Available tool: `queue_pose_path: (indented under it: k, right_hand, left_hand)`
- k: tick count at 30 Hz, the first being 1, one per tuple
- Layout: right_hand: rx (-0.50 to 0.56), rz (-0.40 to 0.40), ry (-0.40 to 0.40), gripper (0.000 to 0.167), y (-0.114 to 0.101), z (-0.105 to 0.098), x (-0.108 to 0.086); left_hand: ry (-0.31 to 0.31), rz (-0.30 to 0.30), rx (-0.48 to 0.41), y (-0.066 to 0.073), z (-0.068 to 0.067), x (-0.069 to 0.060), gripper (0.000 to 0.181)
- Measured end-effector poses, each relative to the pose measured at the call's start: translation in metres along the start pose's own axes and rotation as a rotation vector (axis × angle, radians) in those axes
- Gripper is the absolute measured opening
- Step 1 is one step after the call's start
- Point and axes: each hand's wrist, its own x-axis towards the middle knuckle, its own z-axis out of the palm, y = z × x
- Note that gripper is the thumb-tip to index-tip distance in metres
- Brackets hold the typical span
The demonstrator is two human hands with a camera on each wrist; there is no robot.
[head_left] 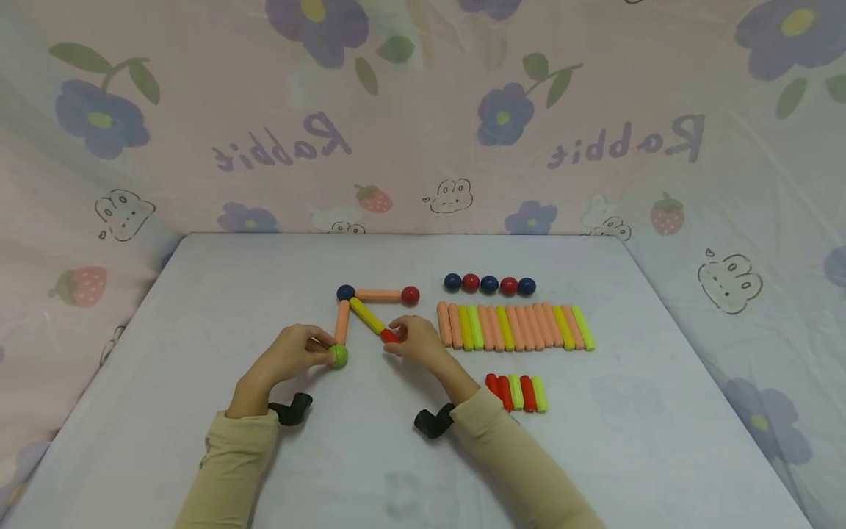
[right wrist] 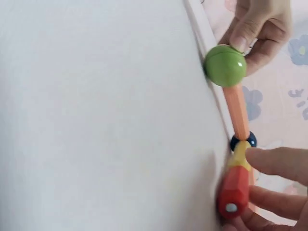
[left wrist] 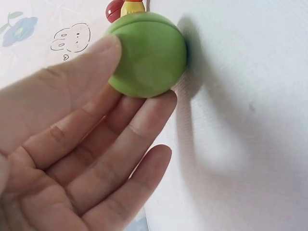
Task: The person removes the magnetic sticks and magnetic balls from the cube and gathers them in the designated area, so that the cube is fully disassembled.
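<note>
My left hand [head_left: 297, 351] pinches a green ball [head_left: 339, 356] between thumb and fingers; the ball fills much of the left wrist view. A peach stick [head_left: 341, 323] runs from this ball to a dark blue ball [head_left: 346, 293]. Another peach stick [head_left: 378, 295] joins the blue ball to a red ball [head_left: 410, 296] on the right. From the blue ball a yellow stick [head_left: 366, 315] slants toward me. My right hand [head_left: 424, 345] holds a short red stick [right wrist: 234, 185] in line with the yellow one, its free end showing a silvery metal tip.
A row of blue and red balls [head_left: 489, 284] lies at the back right. In front of it are several peach, yellow and light green sticks [head_left: 518, 328] side by side. Shorter red and light green sticks [head_left: 526, 393] lie nearer, beside my right forearm.
</note>
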Motion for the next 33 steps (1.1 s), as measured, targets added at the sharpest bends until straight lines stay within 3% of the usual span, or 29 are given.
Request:
queue_pose_path:
  k: [19,33]
  right_hand:
    - [-0.034,0.021,-0.029,0.034,-0.005,0.006,0.006]
    - [-0.057,-0.003,-0.117,0.038,-0.002,-0.006,0.003]
  left_hand:
    - [-0.004,0.007,-0.004,0.000,-0.001,0.000,0.027]
    - [0.002,0.003,-0.004,0.000,-0.001,0.000,0.027]
